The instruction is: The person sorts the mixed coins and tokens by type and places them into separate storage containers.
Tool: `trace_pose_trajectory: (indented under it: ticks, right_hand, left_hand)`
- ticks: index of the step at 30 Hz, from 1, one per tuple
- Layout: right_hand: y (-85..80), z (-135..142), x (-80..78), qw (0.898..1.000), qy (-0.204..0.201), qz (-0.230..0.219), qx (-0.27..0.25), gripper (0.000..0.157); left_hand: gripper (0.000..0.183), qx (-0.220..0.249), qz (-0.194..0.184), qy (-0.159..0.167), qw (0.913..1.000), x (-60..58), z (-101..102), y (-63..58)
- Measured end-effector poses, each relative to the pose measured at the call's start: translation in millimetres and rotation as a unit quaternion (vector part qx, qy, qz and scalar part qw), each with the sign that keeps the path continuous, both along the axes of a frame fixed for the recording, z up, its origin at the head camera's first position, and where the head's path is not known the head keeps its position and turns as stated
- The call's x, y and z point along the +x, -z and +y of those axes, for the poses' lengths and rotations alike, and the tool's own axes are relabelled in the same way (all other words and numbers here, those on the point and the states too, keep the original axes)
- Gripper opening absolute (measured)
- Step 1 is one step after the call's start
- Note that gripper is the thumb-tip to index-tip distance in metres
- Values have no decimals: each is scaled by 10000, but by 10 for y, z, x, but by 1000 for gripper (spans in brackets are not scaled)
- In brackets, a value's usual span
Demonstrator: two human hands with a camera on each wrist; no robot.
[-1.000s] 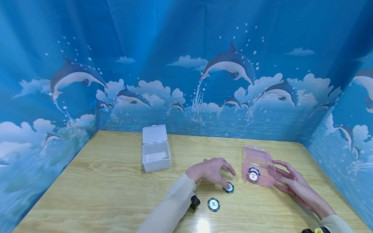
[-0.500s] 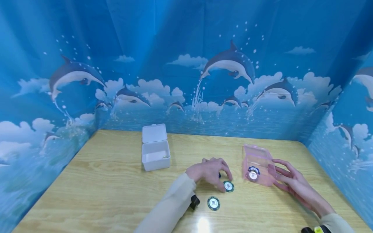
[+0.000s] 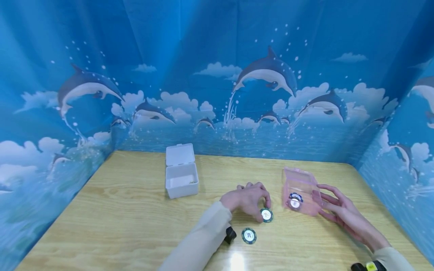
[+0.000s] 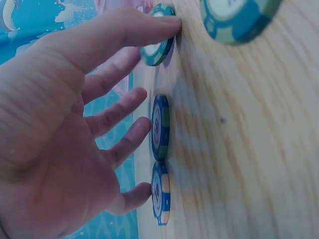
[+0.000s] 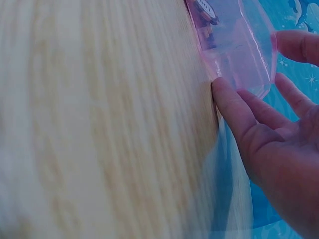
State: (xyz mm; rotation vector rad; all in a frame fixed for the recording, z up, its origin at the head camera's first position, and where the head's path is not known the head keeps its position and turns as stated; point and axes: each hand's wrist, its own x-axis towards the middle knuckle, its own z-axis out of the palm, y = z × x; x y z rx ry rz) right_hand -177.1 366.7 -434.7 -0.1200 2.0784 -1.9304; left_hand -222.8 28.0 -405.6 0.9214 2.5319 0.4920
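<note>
My left hand (image 3: 247, 199) pinches a green-edged poker chip (image 3: 266, 215) between thumb and finger; in the left wrist view that chip (image 4: 158, 42) stands tilted off the table. Below the palm two more poker chips lie flat, a dark one with green patches (image 4: 160, 127) and a blue one with pale patches (image 4: 160, 194). Another green poker chip (image 3: 249, 236) lies nearer to me. Right-hand fingertips touch the outer right side of an open pink clear box (image 3: 310, 206), the right hand (image 3: 349, 216) spread beside it. Inside the box are blue and white chips (image 3: 295, 201).
Behind and left of my left hand stands a white box (image 3: 182, 190) with its lid raised and something small inside. A wood-grain table (image 3: 118, 218) carries everything. A dolphin-print curtain (image 3: 210, 75) closes off the back and sides.
My left thumb and fingers have closed on the green chip's edges, and the chip has tipped slightly. The right hand stays at the pink box.
</note>
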Motion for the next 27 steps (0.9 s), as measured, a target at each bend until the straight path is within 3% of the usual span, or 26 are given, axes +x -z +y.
trace_pose_trajectory:
  ticks: [10, 15, 27]
  right_hand:
    - [-2, 7, -5, 10000, 17, -35, -1, 50]
    - [3, 3, -6, 9999, 64, -99, 115, 51]
    - [13, 10, 1, 10000, -22, 2, -52, 51]
  left_hand:
    - [42, 553, -491, 196, 9971, -52, -21, 27]
    - [49, 488, -526, 257, 9971, -68, -37, 36]
    - [45, 593, -557, 131, 9966, -88, -32, 66]
